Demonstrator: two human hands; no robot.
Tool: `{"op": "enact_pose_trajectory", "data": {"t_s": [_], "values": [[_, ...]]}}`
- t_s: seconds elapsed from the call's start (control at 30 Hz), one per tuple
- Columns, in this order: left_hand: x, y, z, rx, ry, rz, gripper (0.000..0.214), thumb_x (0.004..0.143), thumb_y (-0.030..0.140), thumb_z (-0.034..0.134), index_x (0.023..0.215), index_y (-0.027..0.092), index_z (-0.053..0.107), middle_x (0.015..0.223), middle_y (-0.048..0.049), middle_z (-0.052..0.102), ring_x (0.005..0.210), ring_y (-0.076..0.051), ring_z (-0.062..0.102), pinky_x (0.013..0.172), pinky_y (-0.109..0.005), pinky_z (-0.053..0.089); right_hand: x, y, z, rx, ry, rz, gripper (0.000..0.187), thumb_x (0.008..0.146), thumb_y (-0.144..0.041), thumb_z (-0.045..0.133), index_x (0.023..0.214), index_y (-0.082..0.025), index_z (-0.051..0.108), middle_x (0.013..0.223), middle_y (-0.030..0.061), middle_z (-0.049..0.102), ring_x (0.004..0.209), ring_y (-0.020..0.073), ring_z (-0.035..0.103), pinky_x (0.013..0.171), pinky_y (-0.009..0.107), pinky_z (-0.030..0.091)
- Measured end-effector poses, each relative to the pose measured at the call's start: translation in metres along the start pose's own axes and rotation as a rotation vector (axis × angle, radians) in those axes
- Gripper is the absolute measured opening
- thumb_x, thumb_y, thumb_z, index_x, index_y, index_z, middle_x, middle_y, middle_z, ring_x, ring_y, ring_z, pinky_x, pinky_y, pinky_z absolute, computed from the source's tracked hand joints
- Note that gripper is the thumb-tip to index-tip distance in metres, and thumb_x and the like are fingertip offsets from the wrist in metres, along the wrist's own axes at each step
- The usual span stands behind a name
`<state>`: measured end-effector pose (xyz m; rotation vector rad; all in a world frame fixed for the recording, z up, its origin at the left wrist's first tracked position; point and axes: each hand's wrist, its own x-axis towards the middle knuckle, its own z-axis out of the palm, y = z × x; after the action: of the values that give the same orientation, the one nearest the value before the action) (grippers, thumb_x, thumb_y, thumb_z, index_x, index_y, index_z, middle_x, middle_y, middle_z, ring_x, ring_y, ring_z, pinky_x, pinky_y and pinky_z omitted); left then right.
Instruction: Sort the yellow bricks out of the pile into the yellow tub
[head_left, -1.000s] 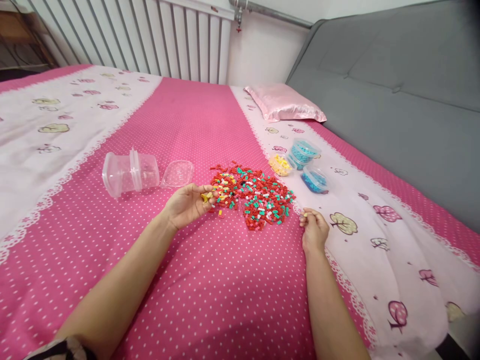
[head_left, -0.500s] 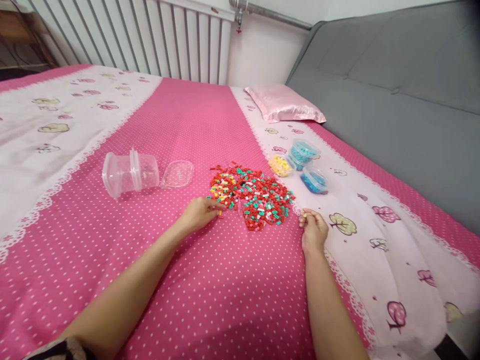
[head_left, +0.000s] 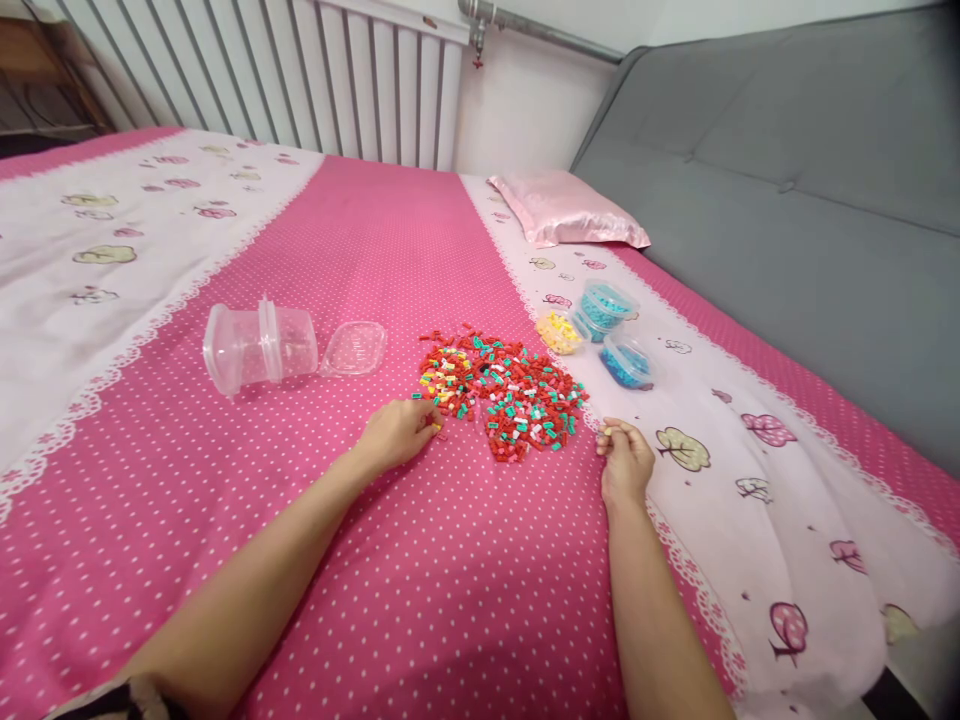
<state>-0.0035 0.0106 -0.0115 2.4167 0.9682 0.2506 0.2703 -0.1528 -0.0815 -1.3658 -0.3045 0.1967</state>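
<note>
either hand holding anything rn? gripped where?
Right hand pinches a small yellow piece between fingertips; grip spot too small to tell. Left hand rests at the edge of the pile; hold unclear.

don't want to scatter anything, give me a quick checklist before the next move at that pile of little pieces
1. Grip of right hand on small yellow piece: pinched at the fingertips, ok.
2. Whether left hand, at the near edge of the pile, holds anything: cannot tell.
3. The pile lies compact on the bedspread: ok.
4. The yellow tub is upright and open, beside the pile: ok.
5. Is the clear container upright: not ok, it lies on its side, lid off beside it.
6. Are the blue tubs lidded: cannot tell.
</note>
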Motion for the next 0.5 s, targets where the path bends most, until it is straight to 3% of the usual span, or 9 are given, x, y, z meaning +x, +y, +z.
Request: {"op": "enact_pose_trajectory", "data": {"t_s": [0.13, 0.33, 0.5], "values": [[0.001, 0.004, -0.003, -0.263, 0.037, -0.075, 0.019, 0.072, 0.026, 0.055, 0.082, 0.015, 0.066, 0.061, -0.0001, 0.058, 0.057, -0.013, 0.048, 0.056, -0.024, 0.033, 0.000, 0.000, 0.000, -0.017, -0.005, -0.005, 0.019, 0.064, -0.026, 0.057, 0.077, -0.015, 0.063, 0.062, -0.0029, 0.058, 0.047, 0.0059, 0.047, 0.044, 0.018, 0.038], [0.000, 0.014, -0.012, -1.114, 0.045, -0.276, 0.018, 0.066, 0.023, 0.071, 0.078, 0.012, 0.063, 0.071, -0.0001, 0.061, 0.058, -0.006, 0.050, 0.053, -0.017, 0.038, 0.000, -0.001, 0.000, -0.009, -0.003, 0.003, 0.018, 0.063, -0.025, 0.057, 0.076, -0.014, 0.063, 0.063, -0.0021, 0.059, 0.048, 0.0057, 0.048, 0.044, 0.018, 0.037], [0.000, 0.021, -0.023, -1.581, 0.023, -0.419, 0.008, 0.074, 0.008, 0.062, 0.082, 0.009, 0.063, 0.076, -0.0041, 0.065, 0.059, -0.006, 0.057, 0.052, -0.013, 0.047, -0.001, -0.002, 0.001, -0.015, 0.002, 0.004, 0.018, 0.063, -0.026, 0.057, 0.077, -0.015, 0.063, 0.062, -0.0022, 0.058, 0.048, 0.0060, 0.048, 0.043, 0.018, 0.037]]}}
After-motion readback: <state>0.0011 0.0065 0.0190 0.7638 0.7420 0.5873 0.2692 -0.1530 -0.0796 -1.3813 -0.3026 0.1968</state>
